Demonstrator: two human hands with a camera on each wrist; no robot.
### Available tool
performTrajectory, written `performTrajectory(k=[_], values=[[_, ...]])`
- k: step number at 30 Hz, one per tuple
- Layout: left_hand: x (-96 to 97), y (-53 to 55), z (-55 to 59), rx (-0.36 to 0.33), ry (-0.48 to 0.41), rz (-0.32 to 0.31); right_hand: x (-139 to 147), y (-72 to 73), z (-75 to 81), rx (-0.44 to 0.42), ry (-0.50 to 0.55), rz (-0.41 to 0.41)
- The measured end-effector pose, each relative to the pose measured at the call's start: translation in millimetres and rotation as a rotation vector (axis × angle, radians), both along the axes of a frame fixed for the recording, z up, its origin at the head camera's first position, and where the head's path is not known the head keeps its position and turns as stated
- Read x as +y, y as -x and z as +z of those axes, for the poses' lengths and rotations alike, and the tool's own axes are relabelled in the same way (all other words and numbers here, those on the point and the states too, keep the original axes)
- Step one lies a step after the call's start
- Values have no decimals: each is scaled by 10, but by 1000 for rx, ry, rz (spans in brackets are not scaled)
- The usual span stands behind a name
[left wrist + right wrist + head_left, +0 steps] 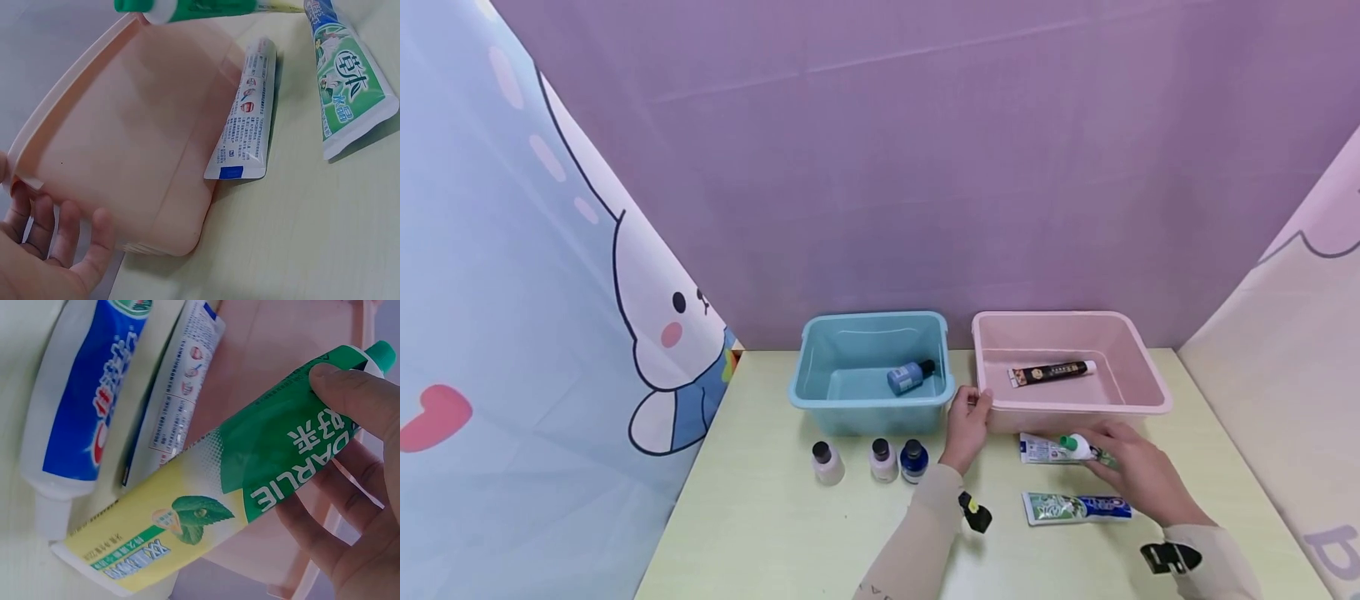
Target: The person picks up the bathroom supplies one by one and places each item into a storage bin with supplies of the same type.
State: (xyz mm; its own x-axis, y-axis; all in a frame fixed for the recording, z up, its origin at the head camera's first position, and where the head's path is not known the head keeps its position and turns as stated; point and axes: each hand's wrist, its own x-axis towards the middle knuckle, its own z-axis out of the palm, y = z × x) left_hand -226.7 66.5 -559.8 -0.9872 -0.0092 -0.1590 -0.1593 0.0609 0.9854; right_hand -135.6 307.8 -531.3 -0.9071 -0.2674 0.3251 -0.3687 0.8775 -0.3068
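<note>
Pinching a green-and-yellow Darlie toothpaste tube (219, 481) close to its cap, the thumb and fingers of the right hand (1138, 467) are clamped on it just outside the pink basin (1075, 408), whose front rim stands beyond them. The tube's long axis slants: the cap points towards the left hand (968, 425), the flat crimped end away from it and back towards the person. The right hand is the nearer to the tube; the left grips the basin's rim at its front left corner, fingers curled under the edge. Beyond the right fingers, inside the basin, lies a black tube (1052, 373); beneath them, a white tube (247, 119); nearer the person, a blue-and-green toothpaste tube (1077, 508). From the head view the right hand hides most of the Darlie tube, and the left wrist view crops its cap. The gap beneath it is hard to judge.
</note>
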Motion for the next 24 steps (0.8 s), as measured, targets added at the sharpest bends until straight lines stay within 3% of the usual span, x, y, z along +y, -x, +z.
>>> performTrajectory(k=[15,24], values=[[-5,15,-15,1,-35,6,119,-20,208,87,157,-62],[5,16,-19,-12,-101,19,144,7,275,101,330,-47]])
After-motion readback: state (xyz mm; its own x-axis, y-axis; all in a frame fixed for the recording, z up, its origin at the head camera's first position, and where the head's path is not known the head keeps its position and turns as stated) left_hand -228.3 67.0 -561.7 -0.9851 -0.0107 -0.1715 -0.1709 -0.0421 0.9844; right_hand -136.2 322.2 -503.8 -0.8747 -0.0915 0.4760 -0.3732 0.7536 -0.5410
